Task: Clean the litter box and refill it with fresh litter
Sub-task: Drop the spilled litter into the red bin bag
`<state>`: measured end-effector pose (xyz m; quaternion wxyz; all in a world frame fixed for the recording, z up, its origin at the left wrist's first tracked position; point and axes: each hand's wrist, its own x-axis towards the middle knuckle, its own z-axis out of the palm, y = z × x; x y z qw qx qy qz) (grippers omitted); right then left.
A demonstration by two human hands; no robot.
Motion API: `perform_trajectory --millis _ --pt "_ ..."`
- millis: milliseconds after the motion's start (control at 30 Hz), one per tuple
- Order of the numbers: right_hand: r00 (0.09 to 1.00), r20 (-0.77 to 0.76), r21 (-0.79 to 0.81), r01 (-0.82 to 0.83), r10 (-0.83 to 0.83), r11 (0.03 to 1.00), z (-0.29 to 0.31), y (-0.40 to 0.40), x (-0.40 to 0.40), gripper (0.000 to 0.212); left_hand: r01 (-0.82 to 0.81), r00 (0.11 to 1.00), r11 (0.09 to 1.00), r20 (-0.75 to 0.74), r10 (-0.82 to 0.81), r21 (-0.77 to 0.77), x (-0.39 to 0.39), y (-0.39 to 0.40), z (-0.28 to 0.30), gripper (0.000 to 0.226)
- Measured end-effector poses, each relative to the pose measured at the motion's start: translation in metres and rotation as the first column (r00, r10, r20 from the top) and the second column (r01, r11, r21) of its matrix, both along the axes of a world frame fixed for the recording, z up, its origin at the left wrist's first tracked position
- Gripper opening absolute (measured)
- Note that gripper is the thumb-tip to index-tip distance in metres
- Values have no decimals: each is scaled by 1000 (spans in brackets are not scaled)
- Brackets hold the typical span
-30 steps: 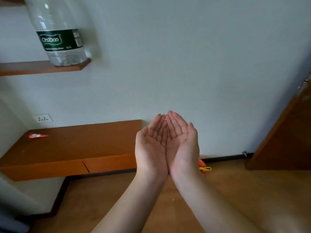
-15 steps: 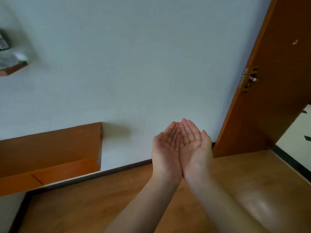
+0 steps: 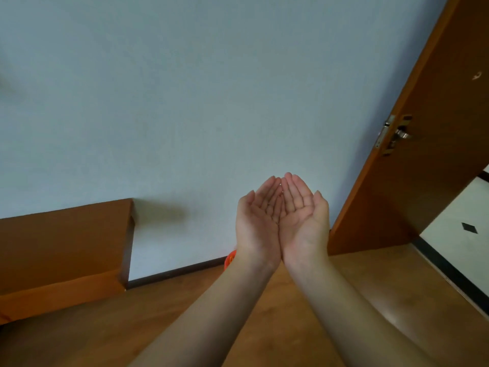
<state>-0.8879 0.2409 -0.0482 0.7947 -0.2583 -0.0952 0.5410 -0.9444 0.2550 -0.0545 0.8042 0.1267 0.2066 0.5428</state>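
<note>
Head view, nearest first: two bare forearms reach forward from the bottom edge over a wooden floor [image 3: 277, 321], meeting at the wrists. The left hand [image 3: 258, 223] and the right hand [image 3: 304, 221] are held palm up, side by side, their inner edges touching so that they form one shallow cup. Each grip is relaxed and spread: the fingers [image 3: 270, 189] are only gently curved upward, thumbs at the outer sides, and nothing lies in the palms or is pinched between them.

Just behind the left wrist, a small orange object [image 3: 229, 259] shows on the floor by the wall; most of it is hidden by the arm, so what it is cannot be told.

To the left stands a low wooden desk [image 3: 60, 250], its end panel facing the hands and its far edge against the wall. A dark baseboard [image 3: 180, 272] runs along the foot of a pale wall [image 3: 198, 88] that fills most of the view.

On the right, a wooden door [image 3: 423, 168] stands ajar with a metal latch [image 3: 397, 135] on its edge. Beyond it lies a white tiled floor [image 3: 460, 229] with a small black diamond inlay.

No litter box appears anywhere in this view, and its place cannot be told.
</note>
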Motion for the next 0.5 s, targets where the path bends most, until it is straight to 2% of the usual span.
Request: perform_trajectory --millis 233,500 --pt "1000 13 7 -14 14 1000 -3 79 3 47 6 1000 1000 14 -6 1 1 82 -8 51" --pt "1000 -5 25 -24 24 999 -15 144 13 46 -14 1000 1000 17 14 -4 12 142 -16 50"
